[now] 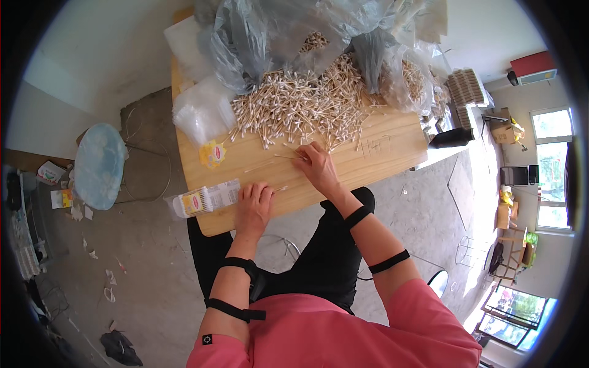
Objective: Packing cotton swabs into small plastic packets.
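My right hand [316, 167] is pinched on thin wooden cotton swabs [287, 156] at the front of a big loose heap of cotton swabs [294, 110]. Lower and to the left, my left hand [254, 207] rests on the table with fingers bent together. From its fingertips a cotton swab [281, 189] pokes out to the right; the rest of it is hidden. Beside that hand lies a clear packet [195, 202] with a row of swabs and a yellow-red label inside. Its printed flat end [226, 192] reaches to my left fingers.
The wooden table [392, 144] carries yellow label cards [212, 154], a stack of clear bags [204, 110] and grey plastic sacks [239, 43] behind the heap. A black bottle [452, 138] stands at the right edge. A blue round stool [99, 165] is at the left.
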Motion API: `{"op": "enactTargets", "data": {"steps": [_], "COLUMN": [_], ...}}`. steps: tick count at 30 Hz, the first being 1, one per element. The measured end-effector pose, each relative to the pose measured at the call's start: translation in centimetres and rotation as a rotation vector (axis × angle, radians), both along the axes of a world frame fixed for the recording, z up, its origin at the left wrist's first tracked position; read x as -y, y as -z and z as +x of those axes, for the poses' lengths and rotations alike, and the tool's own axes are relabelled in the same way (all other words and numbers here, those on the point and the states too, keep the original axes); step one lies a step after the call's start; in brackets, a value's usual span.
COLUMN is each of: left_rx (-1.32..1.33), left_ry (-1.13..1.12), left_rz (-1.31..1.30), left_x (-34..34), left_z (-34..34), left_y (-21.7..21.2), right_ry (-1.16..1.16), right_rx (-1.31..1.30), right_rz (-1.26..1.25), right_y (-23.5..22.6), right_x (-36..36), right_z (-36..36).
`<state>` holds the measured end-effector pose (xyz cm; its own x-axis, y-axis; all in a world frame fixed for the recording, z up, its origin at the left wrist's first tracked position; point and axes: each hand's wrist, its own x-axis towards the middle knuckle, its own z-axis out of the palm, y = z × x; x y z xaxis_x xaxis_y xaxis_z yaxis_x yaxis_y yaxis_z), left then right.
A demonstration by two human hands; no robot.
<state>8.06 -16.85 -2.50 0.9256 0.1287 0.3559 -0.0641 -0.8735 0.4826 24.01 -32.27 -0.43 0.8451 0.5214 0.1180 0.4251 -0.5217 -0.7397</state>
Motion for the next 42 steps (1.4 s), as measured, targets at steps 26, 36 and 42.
{"op": "enactTargets", "data": {"steps": [26, 36, 42], "left_rx": [-0.019, -0.039, -0.029], "left_ry": [-0.008, -0.013, -0.017], "left_rz": [0.029, 0.023, 0.010], "left_x": [0.0, -0.1, 0.1], "left_z": [0.1, 0.0, 0.1], "left_y": [-0.4, -0.2, -0.2], "right_ry": [0.031, 0.035, 0.015], "right_rx": [0.105, 0.109, 0.071], "right_rz": [-0.086, -0.041, -0.053], "right_y": [-0.1, 0.1, 0.3], "right_x": [-0.8, -1.2, -1.3], "right_z": [-2.8, -2.9, -2.8]}}
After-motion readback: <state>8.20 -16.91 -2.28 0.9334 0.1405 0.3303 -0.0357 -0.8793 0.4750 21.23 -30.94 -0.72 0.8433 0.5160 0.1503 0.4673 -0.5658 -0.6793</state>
